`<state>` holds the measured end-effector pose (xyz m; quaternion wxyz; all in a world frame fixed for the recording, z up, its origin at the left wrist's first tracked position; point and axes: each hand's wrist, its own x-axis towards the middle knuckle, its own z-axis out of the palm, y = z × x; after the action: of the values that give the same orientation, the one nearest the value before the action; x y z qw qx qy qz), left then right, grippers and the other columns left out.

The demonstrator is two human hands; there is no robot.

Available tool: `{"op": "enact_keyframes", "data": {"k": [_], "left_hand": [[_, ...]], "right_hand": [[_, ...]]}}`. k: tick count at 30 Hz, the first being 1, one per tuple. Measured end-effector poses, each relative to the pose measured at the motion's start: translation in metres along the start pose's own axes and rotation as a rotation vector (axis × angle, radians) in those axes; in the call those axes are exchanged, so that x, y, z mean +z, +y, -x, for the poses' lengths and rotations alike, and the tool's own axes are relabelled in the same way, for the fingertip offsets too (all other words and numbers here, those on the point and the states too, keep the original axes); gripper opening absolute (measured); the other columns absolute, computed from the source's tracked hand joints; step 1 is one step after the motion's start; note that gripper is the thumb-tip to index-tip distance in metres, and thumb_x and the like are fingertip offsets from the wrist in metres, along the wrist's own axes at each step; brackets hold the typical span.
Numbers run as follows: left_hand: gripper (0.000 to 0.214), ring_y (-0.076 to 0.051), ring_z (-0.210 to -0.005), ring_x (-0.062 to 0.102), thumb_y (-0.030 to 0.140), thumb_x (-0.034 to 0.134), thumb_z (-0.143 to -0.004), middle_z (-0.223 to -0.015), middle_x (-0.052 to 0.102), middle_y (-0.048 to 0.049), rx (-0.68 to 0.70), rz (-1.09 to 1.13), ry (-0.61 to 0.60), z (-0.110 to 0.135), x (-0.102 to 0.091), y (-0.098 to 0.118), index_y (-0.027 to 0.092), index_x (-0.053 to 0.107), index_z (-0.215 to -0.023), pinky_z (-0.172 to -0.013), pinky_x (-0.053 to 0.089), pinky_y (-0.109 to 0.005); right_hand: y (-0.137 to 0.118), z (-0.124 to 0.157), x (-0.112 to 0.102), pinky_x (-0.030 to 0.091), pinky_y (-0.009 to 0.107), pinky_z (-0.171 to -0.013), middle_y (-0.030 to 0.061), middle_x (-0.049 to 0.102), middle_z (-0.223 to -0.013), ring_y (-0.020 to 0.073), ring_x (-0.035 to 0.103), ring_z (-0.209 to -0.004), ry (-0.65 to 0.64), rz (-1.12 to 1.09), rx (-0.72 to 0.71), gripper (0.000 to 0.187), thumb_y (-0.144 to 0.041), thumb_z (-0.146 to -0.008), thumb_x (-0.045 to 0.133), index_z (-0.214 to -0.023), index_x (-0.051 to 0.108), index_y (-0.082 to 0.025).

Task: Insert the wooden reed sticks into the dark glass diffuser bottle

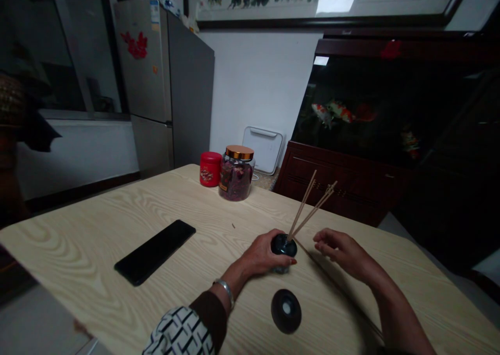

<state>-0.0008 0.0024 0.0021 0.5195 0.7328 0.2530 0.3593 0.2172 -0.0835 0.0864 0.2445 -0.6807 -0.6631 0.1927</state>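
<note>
My left hand [262,253], with a bracelet at the wrist, is closed around a small dark, glossy reed diffuser bottle [284,244] on the table. Several thin tan reed sticks [312,209] rise from its mouth and fan out to the upper right. To the right of the sticks, my right hand [336,248] hovers apart from them; its fingers are loosely bent, with a gap by the thumb and nothing visible in them. Nearer to me lies a round dark cap [286,311] with a pale centre.
A black phone [156,252] lies on the wood-grain table [97,225] at left. Towards the back edge stand a red canister [210,169] and a glass jar [236,174] with a copper lid. Beyond are a fridge [191,79] and a fish tank [363,94].
</note>
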Motion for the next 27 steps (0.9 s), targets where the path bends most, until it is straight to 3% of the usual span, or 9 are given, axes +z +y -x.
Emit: {"op": "enact_keyframes", "data": {"k": [3,5,11,20,27], "left_hand": [[0.063,-0.020,-0.086,0.061,0.038,0.086,-0.057,-0.094,0.068,-0.0053,-0.005,0.015,0.005,0.000,0.000,0.000,0.016,0.064,-0.111,-0.076,0.048,-0.028],[0.063,-0.020,-0.086,0.061,0.038,0.086,-0.057,-0.095,0.068,-0.0056,-0.005,0.014,0.007,0.001,0.000,0.001,0.016,0.064,-0.111,-0.075,0.048,-0.028],[0.062,-0.020,-0.087,0.061,0.038,0.086,-0.058,-0.095,0.068,-0.0053,0.005,0.013,-0.004,0.000,0.000,-0.001,0.016,0.064,-0.111,-0.076,0.048,-0.029],[0.063,-0.020,-0.087,0.060,0.039,0.086,-0.058,-0.094,0.067,-0.0047,0.000,0.036,-0.006,-0.001,0.001,-0.004,0.016,0.063,-0.112,-0.078,0.048,-0.029],[0.065,-0.020,-0.088,0.060,0.040,0.087,-0.057,-0.095,0.067,-0.0042,0.002,0.007,-0.001,0.000,0.000,-0.002,0.017,0.063,-0.113,-0.078,0.048,-0.029]], "right_hand": [[0.025,-0.002,0.006,0.041,0.029,-0.068,0.0060,0.069,-0.087,0.0198,0.061,-0.080,-0.064,0.362,0.144,0.010,-0.023,-0.077,0.056,-0.080,0.065,-0.020],[0.036,-0.003,0.014,0.037,0.029,-0.065,0.0069,0.070,-0.089,0.0212,0.061,-0.081,-0.097,0.459,0.205,0.011,-0.021,-0.073,0.059,-0.080,0.067,-0.021],[0.051,-0.005,0.030,0.033,0.028,-0.063,0.0083,0.069,-0.091,0.0211,0.061,-0.083,-0.116,0.495,0.247,0.014,-0.016,-0.071,0.057,-0.080,0.067,-0.020],[0.060,-0.009,0.032,0.032,0.027,-0.061,0.0065,0.069,-0.086,0.0183,0.059,-0.076,-0.129,0.467,0.233,0.010,-0.016,-0.073,0.057,-0.077,0.065,-0.020],[0.058,-0.007,0.032,0.035,0.025,-0.064,0.0035,0.069,-0.084,0.0166,0.059,-0.078,-0.106,0.392,0.213,0.017,-0.012,-0.068,0.059,-0.082,0.065,-0.021]]}}
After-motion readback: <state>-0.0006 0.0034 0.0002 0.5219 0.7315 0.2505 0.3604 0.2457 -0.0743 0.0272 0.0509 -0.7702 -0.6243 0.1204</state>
